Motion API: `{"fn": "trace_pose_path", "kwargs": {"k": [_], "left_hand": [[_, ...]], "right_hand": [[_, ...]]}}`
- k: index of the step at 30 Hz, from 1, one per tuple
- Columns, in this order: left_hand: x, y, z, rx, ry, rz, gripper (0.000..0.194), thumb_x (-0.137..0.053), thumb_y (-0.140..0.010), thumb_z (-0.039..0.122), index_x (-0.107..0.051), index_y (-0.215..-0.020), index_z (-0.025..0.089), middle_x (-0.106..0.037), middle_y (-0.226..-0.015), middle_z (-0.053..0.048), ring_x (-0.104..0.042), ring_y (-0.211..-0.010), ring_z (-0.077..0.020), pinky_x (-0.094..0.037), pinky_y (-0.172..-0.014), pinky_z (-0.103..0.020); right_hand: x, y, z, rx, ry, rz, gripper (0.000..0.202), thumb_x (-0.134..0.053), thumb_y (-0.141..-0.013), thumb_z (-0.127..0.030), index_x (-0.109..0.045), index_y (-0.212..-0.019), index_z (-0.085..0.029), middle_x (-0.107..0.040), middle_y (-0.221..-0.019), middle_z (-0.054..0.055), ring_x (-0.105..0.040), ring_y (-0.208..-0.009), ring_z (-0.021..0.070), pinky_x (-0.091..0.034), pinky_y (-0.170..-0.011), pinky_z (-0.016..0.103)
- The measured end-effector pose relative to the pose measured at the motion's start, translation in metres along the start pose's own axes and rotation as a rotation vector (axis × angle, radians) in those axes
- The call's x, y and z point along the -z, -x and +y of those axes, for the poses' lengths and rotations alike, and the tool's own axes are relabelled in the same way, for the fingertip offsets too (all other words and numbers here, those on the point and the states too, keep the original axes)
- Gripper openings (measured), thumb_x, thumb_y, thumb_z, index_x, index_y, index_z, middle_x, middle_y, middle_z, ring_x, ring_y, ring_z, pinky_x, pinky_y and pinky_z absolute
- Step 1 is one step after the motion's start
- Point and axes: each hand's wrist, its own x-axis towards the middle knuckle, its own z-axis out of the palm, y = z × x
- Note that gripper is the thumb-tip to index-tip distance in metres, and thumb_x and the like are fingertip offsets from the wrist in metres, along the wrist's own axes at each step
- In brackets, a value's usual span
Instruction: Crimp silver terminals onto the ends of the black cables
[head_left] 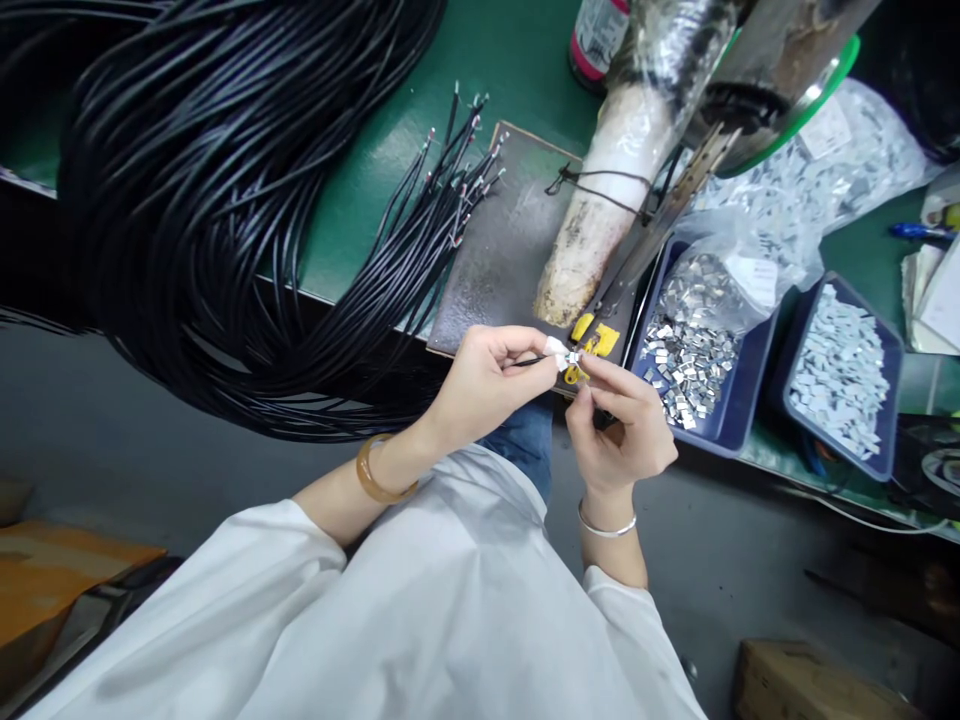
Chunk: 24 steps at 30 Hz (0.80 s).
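My left hand (495, 378) pinches a black cable (531, 360) close to its end, with white tape around a fingertip. A small shiny metal connector piece (574, 357) sits at that cable end, between my two hands. From the other side, the fingers of my right hand (622, 415) close in on the connector piece, the index fingertip touching it. Just behind the fingertips are yellow parts (602, 340) of a bench fixture, partly covered by my hands. Fine detail of the cable end is too small to tell.
A large bundle of black cables (202, 200) lies on the left, stripped ends over a dark metal plate (502, 230). A white wrapped pipe (592, 220) slants down to the fixture. Blue bins hold metal pieces (694, 370) and pale pieces (844, 370); a plastic bag (862, 150) lies behind.
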Motion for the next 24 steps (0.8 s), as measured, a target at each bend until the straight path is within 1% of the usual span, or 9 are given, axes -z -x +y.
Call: {"fn": "trace_pose_path", "kwargs": {"k": [4,9,13,16,20,21,24], "left_hand": [[-0.0003,-0.002,0.0005,0.019,0.054,-0.014,0.007,-0.071,-0.073,0.018,-0.072,-0.068,0.012,-0.07,-0.067,-0.001,-0.061,-0.062,-0.0091,-0.051,-0.059,-0.017],[-0.0013,-0.0029,-0.0021,0.024,0.042,0.009,0.008,-0.071,-0.073,0.019,-0.072,-0.069,0.012,-0.069,-0.067,-0.001,-0.059,-0.061,-0.008,-0.049,-0.057,-0.016],[-0.0036,-0.0032,0.0001,0.009,0.026,0.023,0.007,-0.071,-0.073,0.019,-0.072,-0.07,0.012,-0.069,-0.067,-0.001,-0.059,-0.061,-0.0084,-0.049,-0.057,-0.016],[-0.0047,-0.002,0.003,-0.003,-0.016,0.042,0.01,-0.07,-0.074,0.02,-0.071,-0.07,0.012,-0.063,-0.061,0.001,-0.052,-0.055,-0.0065,-0.043,-0.051,-0.015],[-0.004,-0.0002,0.003,-0.02,-0.075,0.048,0.01,-0.069,-0.075,0.02,-0.07,-0.069,0.012,-0.054,-0.055,0.003,-0.038,-0.048,-0.004,-0.028,-0.043,-0.016],[-0.0035,0.0001,0.0021,-0.021,-0.085,0.048,0.01,-0.069,-0.075,0.021,-0.07,-0.069,0.012,-0.053,-0.054,0.003,-0.037,-0.048,-0.0045,-0.027,-0.043,-0.017],[-0.0017,0.0005,-0.0015,-0.018,-0.108,0.038,0.012,-0.069,-0.077,0.021,-0.068,-0.066,0.014,-0.053,-0.055,0.002,-0.041,-0.051,-0.0067,-0.029,-0.045,-0.019]], "right_hand": [[-0.0013,-0.0009,0.0001,-0.056,-0.073,0.005,0.022,-0.069,-0.084,-0.005,-0.06,-0.093,-0.022,-0.078,-0.106,0.004,-0.077,-0.092,0.0157,-0.066,-0.077,0.028],[-0.0037,-0.0014,0.0006,-0.069,-0.094,0.016,0.023,-0.069,-0.083,-0.003,-0.06,-0.094,-0.021,-0.077,-0.107,0.004,-0.076,-0.092,0.0154,-0.068,-0.077,0.029],[-0.0056,-0.0024,0.0,-0.106,-0.149,0.027,0.022,-0.068,-0.084,-0.003,-0.06,-0.096,-0.02,-0.075,-0.114,0.005,-0.076,-0.097,0.0174,-0.069,-0.08,0.033],[-0.0053,-0.0054,-0.0021,-0.108,-0.15,0.024,0.022,-0.068,-0.084,-0.003,-0.061,-0.096,-0.02,-0.075,-0.115,0.005,-0.076,-0.099,0.0179,-0.069,-0.081,0.034],[-0.0032,-0.008,-0.005,-0.097,-0.097,0.01,0.022,-0.07,-0.082,-0.003,-0.061,-0.094,-0.019,-0.075,-0.114,0.006,-0.076,-0.099,0.0183,-0.069,-0.081,0.033],[-0.0029,-0.0078,-0.0052,-0.098,-0.094,0.006,0.021,-0.07,-0.083,-0.004,-0.061,-0.094,-0.02,-0.075,-0.113,0.006,-0.076,-0.099,0.0186,-0.069,-0.08,0.033],[-0.0024,-0.0055,-0.0038,-0.107,-0.101,-0.008,0.019,-0.069,-0.084,-0.007,-0.06,-0.094,-0.021,-0.075,-0.112,0.006,-0.076,-0.098,0.0188,-0.069,-0.08,0.034]]}}
